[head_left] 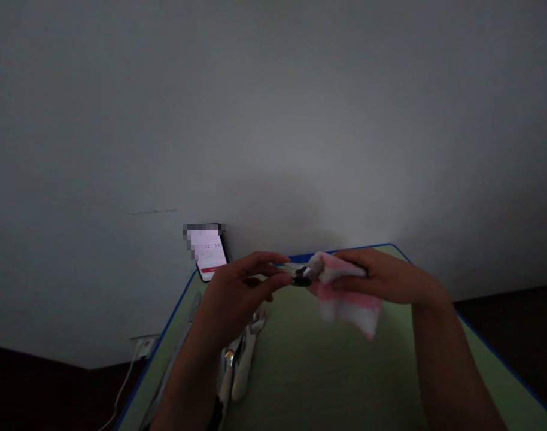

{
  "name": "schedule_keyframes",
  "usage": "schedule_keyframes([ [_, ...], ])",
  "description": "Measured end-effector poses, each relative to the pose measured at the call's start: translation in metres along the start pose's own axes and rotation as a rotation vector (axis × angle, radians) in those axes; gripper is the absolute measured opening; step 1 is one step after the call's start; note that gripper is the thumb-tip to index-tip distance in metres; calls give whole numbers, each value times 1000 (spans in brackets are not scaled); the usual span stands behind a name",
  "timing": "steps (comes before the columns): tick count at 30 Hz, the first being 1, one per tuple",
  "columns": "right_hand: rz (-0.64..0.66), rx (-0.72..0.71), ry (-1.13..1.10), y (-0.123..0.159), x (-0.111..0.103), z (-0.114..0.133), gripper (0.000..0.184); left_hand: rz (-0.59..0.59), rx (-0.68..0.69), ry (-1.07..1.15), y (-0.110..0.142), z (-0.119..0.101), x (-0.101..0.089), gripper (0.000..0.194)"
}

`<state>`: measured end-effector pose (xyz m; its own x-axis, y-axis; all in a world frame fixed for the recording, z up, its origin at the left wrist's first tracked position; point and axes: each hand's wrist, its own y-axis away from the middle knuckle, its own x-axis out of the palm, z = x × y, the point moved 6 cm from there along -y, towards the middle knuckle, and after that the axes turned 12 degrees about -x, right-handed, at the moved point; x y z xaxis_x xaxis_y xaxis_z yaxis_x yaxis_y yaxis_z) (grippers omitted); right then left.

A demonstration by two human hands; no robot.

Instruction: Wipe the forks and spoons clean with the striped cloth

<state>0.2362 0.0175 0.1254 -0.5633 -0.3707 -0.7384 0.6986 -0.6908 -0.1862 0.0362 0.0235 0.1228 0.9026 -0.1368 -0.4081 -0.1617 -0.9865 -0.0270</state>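
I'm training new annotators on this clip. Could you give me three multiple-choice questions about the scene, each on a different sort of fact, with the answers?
1. Where is the phone?
A) On the floor
B) At the far left corner of the table, by the wall
C) In a hand

2. What colours is the cloth?
A) Blue and green
B) Solid black
C) Pink and white

3. What is the right hand doing with the cloth?
A) Holding it up against a small metal utensil
B) Leaving it flat on the table
C) Dropping it

Answers:
1 B, the lit phone stands beside the wall.
2 C, pink shows along the white.
3 A, the left hand holds the utensil against it.
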Motion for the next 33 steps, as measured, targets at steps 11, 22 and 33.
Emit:
schedule_keyframes([
  [11, -59, -12, 192, -16, 9, 14, 21, 33, -15, -39, 2, -6, 16, 27],
  [22, -116, -29, 357, -26, 19, 19, 28, 14, 2, -68, 2, -10, 22, 12],
  [33, -117, -136, 287, -24, 11, 16, 21, -31, -36, -9, 3, -9, 4, 27],
])
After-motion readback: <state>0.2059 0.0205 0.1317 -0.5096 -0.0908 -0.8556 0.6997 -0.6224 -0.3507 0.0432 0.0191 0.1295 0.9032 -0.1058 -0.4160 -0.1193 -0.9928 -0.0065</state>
